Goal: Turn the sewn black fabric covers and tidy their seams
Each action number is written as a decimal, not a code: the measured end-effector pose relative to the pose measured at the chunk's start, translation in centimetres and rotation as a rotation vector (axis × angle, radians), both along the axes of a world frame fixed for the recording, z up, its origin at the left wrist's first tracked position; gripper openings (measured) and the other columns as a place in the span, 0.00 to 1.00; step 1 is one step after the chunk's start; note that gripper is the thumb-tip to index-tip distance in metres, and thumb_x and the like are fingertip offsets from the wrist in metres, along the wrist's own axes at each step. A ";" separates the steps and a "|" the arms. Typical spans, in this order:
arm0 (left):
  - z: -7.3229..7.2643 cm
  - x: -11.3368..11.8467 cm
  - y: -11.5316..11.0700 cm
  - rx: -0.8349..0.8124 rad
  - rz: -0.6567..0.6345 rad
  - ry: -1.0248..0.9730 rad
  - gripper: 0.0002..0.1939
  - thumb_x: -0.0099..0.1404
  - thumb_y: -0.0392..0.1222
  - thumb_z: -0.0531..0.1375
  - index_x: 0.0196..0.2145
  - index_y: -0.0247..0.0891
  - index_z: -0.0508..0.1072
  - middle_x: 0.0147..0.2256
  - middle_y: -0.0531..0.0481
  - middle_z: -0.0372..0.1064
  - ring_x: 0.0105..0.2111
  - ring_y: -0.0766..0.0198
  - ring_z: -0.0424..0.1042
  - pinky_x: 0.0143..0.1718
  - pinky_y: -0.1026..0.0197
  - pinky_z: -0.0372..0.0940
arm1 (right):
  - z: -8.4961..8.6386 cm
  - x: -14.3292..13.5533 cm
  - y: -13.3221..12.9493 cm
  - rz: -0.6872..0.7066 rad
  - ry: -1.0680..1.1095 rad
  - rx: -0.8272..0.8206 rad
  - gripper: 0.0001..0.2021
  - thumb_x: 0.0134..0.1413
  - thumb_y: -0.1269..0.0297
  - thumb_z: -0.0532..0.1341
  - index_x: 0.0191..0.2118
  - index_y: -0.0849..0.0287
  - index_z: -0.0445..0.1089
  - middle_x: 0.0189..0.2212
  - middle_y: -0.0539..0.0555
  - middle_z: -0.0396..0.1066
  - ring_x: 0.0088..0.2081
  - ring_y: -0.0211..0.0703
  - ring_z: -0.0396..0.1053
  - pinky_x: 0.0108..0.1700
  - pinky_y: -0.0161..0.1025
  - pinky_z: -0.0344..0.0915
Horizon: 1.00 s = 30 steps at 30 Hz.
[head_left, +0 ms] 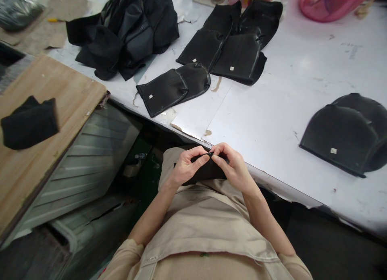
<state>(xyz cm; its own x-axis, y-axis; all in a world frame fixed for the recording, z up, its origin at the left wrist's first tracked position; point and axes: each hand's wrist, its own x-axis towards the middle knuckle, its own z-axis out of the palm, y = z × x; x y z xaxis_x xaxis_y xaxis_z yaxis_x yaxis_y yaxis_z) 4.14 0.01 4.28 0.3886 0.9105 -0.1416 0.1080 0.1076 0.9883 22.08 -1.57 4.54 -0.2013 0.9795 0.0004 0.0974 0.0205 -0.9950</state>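
Note:
Over my lap, just below the table edge, I hold a piece of black fabric (202, 173). My left hand (191, 164) pinches its upper edge between thumb and fingers. Close beside it, my right hand (230, 165) pinches the same edge, the two thumbs almost meeting. The rest of the fabric hangs under my hands and is partly hidden by them. Nearest on the table lies a pair of black sewn pieces (165, 90) with rounded ends, overlapping, one bearing a small white tag.
More tagged black pieces (232, 50) lie behind, and another overlapping pair (335, 139) is at the right. A heap of black fabric (130, 34) sits at the back left. A pink basket (329, 8) stands far right. A wooden board (69, 94) at left carries a black piece (30, 125).

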 end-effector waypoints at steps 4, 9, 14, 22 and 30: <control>-0.5 -0.3 0.0 -0.086 0.002 -0.155 0.15 0.66 0.48 0.60 0.27 0.35 0.69 0.27 0.53 0.58 0.28 0.68 0.58 0.30 0.64 0.56 | 0.5 0.1 0.2 0.033 0.024 -0.036 0.07 0.64 0.62 0.59 0.34 0.56 0.63 0.37 0.52 0.69 0.40 0.42 0.66 0.44 0.38 0.61; 0.2 -1.1 0.7 -0.153 -0.074 -0.064 0.16 0.63 0.49 0.63 0.27 0.35 0.67 0.24 0.55 0.55 0.25 0.70 0.53 0.25 0.65 0.50 | 0.9 -0.1 0.3 0.074 -0.021 -0.048 0.07 0.64 0.63 0.59 0.34 0.56 0.63 0.34 0.51 0.68 0.37 0.40 0.65 0.42 0.37 0.61; 1.7 -1.8 1.7 -0.161 -0.087 0.025 0.18 0.62 0.50 0.65 0.25 0.34 0.68 0.23 0.55 0.56 0.23 0.71 0.53 0.23 0.65 0.48 | 0.6 -0.2 0.5 0.072 -0.026 0.044 0.05 0.63 0.65 0.60 0.35 0.55 0.63 0.36 0.52 0.69 0.39 0.41 0.66 0.44 0.38 0.62; 0.5 -3.7 2.1 -0.066 0.146 -0.118 0.17 0.61 0.49 0.65 0.23 0.35 0.70 0.26 0.51 0.63 0.27 0.67 0.61 0.29 0.63 0.57 | -1.5 2.5 0.2 0.006 -0.001 0.029 0.08 0.61 0.65 0.62 0.30 0.56 0.66 0.44 0.55 0.69 0.48 0.47 0.67 0.52 0.43 0.59; -0.7 -3.6 1.7 -0.054 0.206 -0.232 0.17 0.60 0.47 0.66 0.21 0.35 0.69 0.25 0.50 0.65 0.26 0.67 0.62 0.28 0.63 0.57 | -2.7 1.2 -0.8 -0.185 0.335 -0.183 0.15 0.61 0.57 0.62 0.26 0.57 0.63 0.42 0.54 0.68 0.46 0.47 0.64 0.48 0.41 0.58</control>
